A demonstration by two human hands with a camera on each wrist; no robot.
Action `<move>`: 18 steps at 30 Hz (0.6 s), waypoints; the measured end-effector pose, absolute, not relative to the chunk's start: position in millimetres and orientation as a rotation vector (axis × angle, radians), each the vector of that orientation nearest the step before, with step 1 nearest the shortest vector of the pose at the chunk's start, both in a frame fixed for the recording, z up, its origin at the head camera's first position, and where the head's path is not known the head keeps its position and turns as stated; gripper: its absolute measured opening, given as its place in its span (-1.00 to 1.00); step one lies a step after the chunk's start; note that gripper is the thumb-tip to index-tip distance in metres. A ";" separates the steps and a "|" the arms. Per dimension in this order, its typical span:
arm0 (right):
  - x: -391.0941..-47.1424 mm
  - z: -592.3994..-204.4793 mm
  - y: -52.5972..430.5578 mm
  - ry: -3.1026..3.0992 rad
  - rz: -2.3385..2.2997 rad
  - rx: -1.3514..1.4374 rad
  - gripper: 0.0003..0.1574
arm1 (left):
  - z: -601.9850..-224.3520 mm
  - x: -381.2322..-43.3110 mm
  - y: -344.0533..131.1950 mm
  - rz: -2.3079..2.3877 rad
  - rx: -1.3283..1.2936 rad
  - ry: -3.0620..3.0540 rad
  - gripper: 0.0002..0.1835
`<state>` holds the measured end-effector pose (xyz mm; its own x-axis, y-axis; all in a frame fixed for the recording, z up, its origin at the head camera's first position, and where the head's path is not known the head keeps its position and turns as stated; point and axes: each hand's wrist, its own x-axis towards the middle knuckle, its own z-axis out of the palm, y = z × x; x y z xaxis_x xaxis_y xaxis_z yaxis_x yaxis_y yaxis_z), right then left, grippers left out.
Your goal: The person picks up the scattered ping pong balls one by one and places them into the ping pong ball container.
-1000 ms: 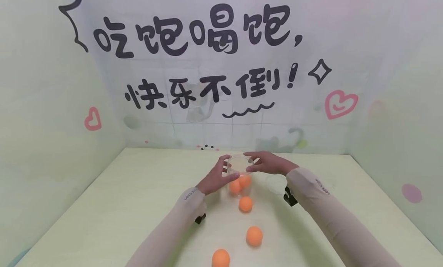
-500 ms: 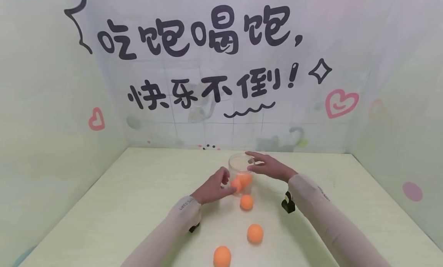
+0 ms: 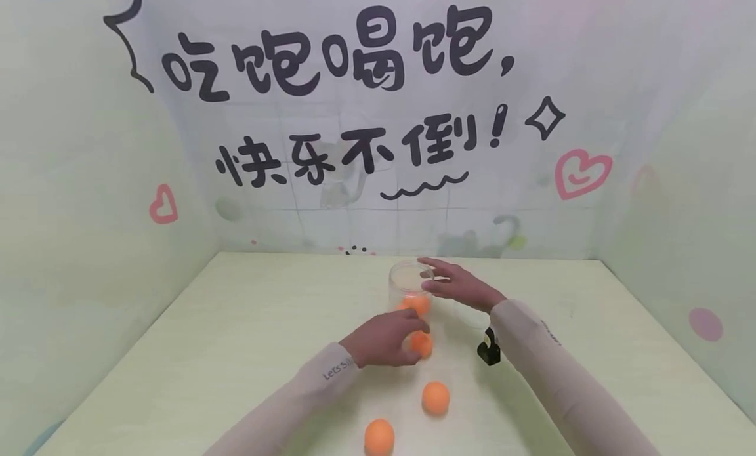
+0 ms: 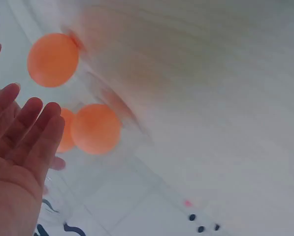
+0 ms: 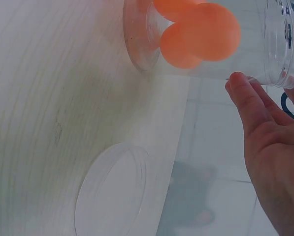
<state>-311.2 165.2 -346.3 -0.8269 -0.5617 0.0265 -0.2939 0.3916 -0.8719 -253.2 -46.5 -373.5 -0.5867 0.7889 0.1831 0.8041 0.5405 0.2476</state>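
A clear plastic jar point(image 3: 394, 287) stands upright on the table with several orange balls point(image 5: 211, 32) inside. My right hand point(image 3: 463, 287) holds the jar near its rim from the right, thumb in front and fingers behind. In front of the jar lies a loose orange ball point(image 3: 421, 345), with my left hand point(image 3: 386, 338) reaching around it from the left. The left wrist view has the left fingers point(image 4: 31, 132) nearly straight, and the loose ball point(image 4: 53, 60) shows beyond them, apart from the fingertips.
Two more orange balls, one to the right point(image 3: 436, 398) and one at the front edge of the view point(image 3: 379, 437), lie on the pale table point(image 3: 177, 377). A clear round lid point(image 5: 112, 191) lies flat right of the jar. A printed wall point(image 3: 354, 226) stands behind.
My left hand has let go of the jar, drawn back and come down over the nearest loose ball. The right hand stays at the jar's rim.
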 end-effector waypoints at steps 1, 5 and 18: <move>-311.4 -346.2 165.1 2.369 -1.415 -0.751 -0.21 | -372.6 -252.2 -42.8 -0.423 -1.422 -2.693 -0.64; -311.1 -345.5 163.5 2.357 -1.442 -0.740 -0.20 | -366.5 -248.6 -31.0 -0.261 -1.497 -2.631 -0.62; -311.3 -348.3 163.9 2.378 -1.431 -0.747 -0.21 | -377.4 -252.1 -25.1 -0.116 -1.573 -2.586 -0.76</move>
<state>-311.3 163.9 -348.3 -0.8318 -0.5540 0.0352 -0.2906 0.3804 -0.8780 -252.1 -25.1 -377.4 -0.4560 0.8796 0.1359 0.8882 0.4594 0.0067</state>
